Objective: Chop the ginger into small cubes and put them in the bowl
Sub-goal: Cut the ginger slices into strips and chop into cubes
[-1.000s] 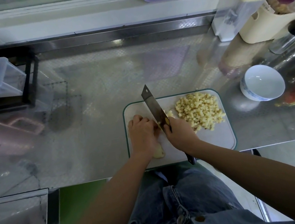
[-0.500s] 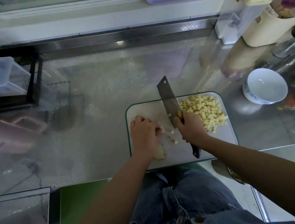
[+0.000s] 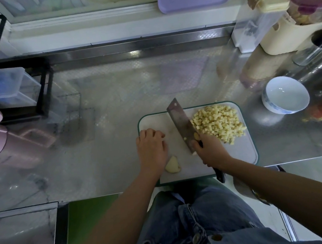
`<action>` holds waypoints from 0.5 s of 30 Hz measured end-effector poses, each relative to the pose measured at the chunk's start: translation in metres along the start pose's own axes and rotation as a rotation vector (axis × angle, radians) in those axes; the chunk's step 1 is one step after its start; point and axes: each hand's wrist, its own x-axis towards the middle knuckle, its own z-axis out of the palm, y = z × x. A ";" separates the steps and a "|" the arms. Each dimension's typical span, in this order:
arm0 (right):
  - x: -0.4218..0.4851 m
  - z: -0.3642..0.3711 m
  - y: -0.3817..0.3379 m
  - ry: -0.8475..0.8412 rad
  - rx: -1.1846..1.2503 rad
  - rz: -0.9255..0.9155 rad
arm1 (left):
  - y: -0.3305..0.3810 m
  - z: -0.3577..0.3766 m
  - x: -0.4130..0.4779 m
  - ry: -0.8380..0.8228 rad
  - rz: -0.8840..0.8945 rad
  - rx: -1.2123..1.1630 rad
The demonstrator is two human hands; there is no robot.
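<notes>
Mostly the cubing is done: ginger cubes [image 3: 217, 124] are heaped at the far right corner of the cutting board [image 3: 241, 150]. The cleaver [image 3: 181, 123] is gripped by the right hand [image 3: 212, 151]; whether anything is held under the curled left hand [image 3: 151, 148] cannot be told. One ginger piece [image 3: 173, 167] is left at the near edge; the bowl [image 3: 272, 106] is unfilled

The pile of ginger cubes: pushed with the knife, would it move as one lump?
Probably not: the ginger cubes are many small loose pieces, so they would likely spread and tumble. Strays already lie at the heap's edge; a few might slip off the cutting board.
</notes>
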 end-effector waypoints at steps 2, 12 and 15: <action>0.005 -0.011 0.009 0.053 0.029 0.054 | 0.001 0.002 0.000 -0.013 -0.004 0.012; -0.010 0.004 0.009 -0.108 0.002 -0.047 | 0.003 0.003 0.000 -0.012 0.004 0.027; -0.012 -0.008 0.021 -0.048 0.005 -0.010 | 0.003 0.003 0.001 -0.030 0.006 0.035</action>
